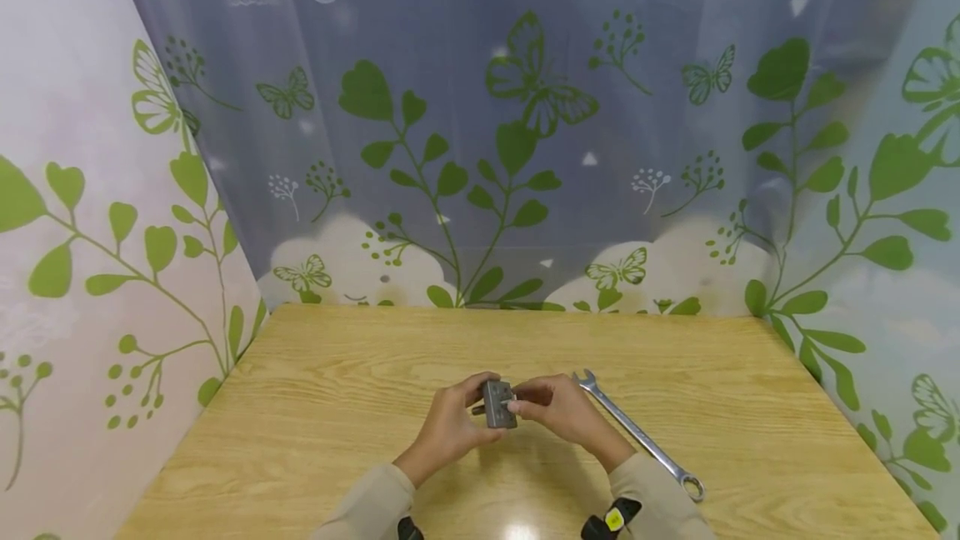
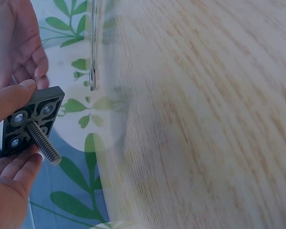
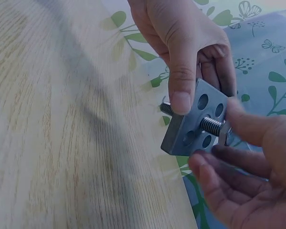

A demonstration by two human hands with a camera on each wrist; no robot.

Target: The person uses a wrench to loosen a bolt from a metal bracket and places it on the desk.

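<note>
Bolt runs sideways (head rightward); left hand grips block, right hand pinches head.

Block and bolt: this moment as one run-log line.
left hand: grips block | right hand: pinches bolt at head end | bolt: through block, threads visible both sides | wrench: lying on table

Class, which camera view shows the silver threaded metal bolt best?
Right wrist: the bolt appears close, head and thread showing. Left wrist shows only its threaded end; the head view shows it small, partly hidden.
</note>
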